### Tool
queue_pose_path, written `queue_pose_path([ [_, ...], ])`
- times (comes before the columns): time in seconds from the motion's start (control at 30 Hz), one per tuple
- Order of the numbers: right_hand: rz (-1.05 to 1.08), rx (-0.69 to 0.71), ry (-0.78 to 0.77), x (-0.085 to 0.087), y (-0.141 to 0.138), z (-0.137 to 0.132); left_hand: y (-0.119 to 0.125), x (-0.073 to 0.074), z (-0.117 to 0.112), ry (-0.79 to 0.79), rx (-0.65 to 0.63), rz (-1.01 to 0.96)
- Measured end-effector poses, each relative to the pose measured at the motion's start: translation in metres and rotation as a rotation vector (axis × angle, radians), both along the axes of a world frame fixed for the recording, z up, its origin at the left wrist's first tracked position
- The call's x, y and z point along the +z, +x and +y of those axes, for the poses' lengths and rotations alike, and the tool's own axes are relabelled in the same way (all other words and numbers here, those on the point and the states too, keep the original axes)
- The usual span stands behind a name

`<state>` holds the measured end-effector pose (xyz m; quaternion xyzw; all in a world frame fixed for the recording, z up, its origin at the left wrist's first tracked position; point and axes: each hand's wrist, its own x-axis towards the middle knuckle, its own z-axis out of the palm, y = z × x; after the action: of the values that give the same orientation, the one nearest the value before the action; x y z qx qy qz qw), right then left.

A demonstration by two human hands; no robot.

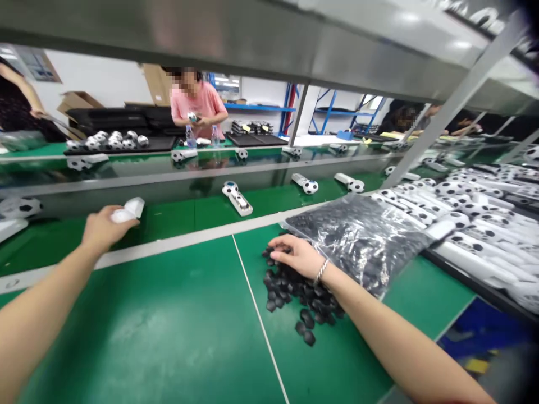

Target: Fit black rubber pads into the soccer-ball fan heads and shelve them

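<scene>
Over the green belt at the left, my left hand (103,229) is closed round a white plastic housing (133,207), its rounded end partly covered by the fingers. My right hand (300,257), with a chain bracelet at the wrist, reaches into a heap of small black plastic pieces (315,297). Its thumb and fingers are curled together over pieces at the heap's far left edge; how many they grip is hidden. Beside the heap lies a clear plastic bag (362,235) filled with more black pieces.
White handles with football-patterned heads (310,186) lie spaced along the green belt (185,216). A black tray (455,275) at the right is heaped with similar units. A metal shelf (252,39) and slanted post (446,101) overhang the bench. A co-worker (199,104) stands across the line.
</scene>
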<state>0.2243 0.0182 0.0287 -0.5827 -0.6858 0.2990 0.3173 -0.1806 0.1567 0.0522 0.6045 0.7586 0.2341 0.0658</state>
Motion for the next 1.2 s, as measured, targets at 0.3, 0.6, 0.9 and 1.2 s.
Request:
queue_pose_path([
  [0.3, -0.284, 0.259, 0.007, 0.003, -0.01, -0.024, 0.049, 0.033, -0.15, -0.126, -0.163, 0.287],
  [0.6, -0.518, 0.415, -0.056, 0.006, -0.025, -0.044, 0.076, 0.009, -0.216, -0.395, -0.738, 0.079],
  [0.9, -0.521, 0.48, -0.044, 0.007, -0.027, -0.042, 0.098, 0.015, -0.166, -0.268, -1.025, 0.422],
  [1.2, -0.608, 0.61, 0.087, 0.003, -0.029, -0.047, 0.125, -0.007, -0.183, -0.305, -0.798, 0.139],
])
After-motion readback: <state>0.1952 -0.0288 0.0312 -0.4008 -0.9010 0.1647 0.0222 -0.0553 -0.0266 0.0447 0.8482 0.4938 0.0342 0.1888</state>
